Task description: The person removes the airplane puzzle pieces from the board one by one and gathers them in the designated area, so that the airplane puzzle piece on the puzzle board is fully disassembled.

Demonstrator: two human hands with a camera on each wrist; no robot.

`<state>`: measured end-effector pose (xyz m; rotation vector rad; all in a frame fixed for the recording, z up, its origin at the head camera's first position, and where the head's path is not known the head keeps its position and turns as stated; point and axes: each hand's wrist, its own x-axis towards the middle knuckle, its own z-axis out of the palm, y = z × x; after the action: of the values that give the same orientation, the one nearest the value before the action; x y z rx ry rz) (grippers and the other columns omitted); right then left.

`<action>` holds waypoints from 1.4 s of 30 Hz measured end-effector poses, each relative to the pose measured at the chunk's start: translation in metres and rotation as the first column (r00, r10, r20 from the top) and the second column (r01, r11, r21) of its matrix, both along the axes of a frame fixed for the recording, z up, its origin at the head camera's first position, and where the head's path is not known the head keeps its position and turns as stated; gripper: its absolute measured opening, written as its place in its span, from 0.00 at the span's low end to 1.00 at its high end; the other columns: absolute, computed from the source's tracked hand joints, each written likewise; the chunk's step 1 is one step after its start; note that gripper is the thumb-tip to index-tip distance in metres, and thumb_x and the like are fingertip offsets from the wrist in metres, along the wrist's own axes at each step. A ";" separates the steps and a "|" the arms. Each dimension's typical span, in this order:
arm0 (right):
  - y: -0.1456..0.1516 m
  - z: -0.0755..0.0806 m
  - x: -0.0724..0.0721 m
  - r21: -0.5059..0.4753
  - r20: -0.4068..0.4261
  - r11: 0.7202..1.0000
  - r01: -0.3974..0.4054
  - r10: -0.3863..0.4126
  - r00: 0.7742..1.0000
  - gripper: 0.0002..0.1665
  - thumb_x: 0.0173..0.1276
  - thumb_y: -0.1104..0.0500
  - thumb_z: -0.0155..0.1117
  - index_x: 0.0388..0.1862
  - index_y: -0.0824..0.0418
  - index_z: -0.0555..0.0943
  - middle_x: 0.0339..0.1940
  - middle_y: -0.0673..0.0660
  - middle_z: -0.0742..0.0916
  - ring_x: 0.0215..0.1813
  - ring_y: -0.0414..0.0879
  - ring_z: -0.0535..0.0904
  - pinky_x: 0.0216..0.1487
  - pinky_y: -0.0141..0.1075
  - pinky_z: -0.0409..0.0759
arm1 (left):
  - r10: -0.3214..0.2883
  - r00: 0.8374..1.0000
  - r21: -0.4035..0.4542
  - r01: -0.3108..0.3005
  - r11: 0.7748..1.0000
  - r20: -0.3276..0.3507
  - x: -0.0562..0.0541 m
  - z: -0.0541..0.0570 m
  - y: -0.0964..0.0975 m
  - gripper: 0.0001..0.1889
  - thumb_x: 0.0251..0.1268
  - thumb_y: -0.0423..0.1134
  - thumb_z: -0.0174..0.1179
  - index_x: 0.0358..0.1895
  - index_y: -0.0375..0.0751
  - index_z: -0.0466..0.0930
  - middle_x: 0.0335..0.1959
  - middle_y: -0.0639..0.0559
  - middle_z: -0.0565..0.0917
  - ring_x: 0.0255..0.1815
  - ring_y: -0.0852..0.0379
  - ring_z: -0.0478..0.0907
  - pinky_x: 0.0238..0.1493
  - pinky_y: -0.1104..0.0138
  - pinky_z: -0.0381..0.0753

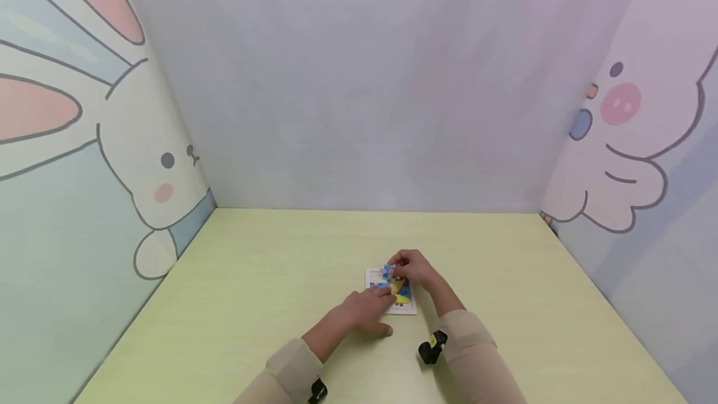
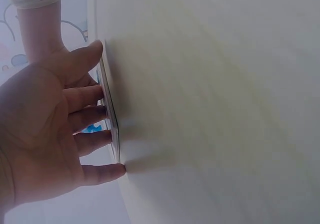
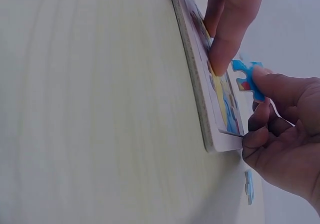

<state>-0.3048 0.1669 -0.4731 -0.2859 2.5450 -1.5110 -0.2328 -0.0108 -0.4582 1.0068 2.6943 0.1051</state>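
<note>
We list one white-framed puzzle board (image 3: 222, 142), flat on the pale table (image 1: 269, 260), the left hand (image 1: 369, 310) resting extended fingers on its picture. We record one blue jigsaw piece (image 3: 248, 79) with a red patch, pinched by the right hand (image 1: 413, 267) over the board, and one loose piece (image 3: 249, 187) near the board's corner.

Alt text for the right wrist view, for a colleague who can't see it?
The right hand pinches a blue jigsaw piece near the edge of a puzzle board. Fingers of the left hand rest on the board, and a second piece lies on the pale table.
</note>
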 end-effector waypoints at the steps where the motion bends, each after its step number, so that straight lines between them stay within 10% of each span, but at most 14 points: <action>1: 0.000 -0.001 0.001 -0.006 -0.002 1.000 -0.003 0.003 1.000 0.05 0.60 0.69 0.63 0.36 0.67 0.80 0.25 0.55 0.77 0.28 0.46 0.73 0.29 0.36 0.73 | -0.002 1.000 -0.002 0.002 1.000 -0.006 0.000 -0.001 0.000 0.35 0.56 0.60 0.59 0.67 0.50 0.66 0.69 0.56 0.62 0.69 0.54 0.56 0.51 0.50 0.71; 25: 0.020 0.005 0.026 -0.123 -0.049 0.985 0.118 -0.125 0.991 0.11 0.61 0.62 0.67 0.38 0.70 0.79 0.28 0.57 0.82 0.30 0.45 0.74 0.31 0.39 0.74 | -0.002 0.992 -0.023 -0.001 1.000 -0.126 0.009 0.003 0.011 0.32 0.57 0.62 0.57 0.63 0.52 0.71 0.68 0.54 0.64 0.67 0.48 0.60 0.56 0.47 0.65; 42: 0.058 -0.002 0.028 -0.145 -0.032 0.974 0.174 -0.180 0.983 0.11 0.60 0.58 0.68 0.32 0.66 0.79 0.27 0.55 0.84 0.27 0.45 0.73 0.27 0.34 0.70 | -0.013 0.997 -0.004 0.012 1.000 -0.077 0.006 0.005 0.031 0.32 0.59 0.62 0.56 0.65 0.52 0.69 0.68 0.56 0.64 0.67 0.49 0.60 0.57 0.49 0.65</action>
<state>-0.2766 0.2247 -0.4747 -0.1142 2.5607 -1.7734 -0.2263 0.0199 -0.4528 1.0470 2.7555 0.0611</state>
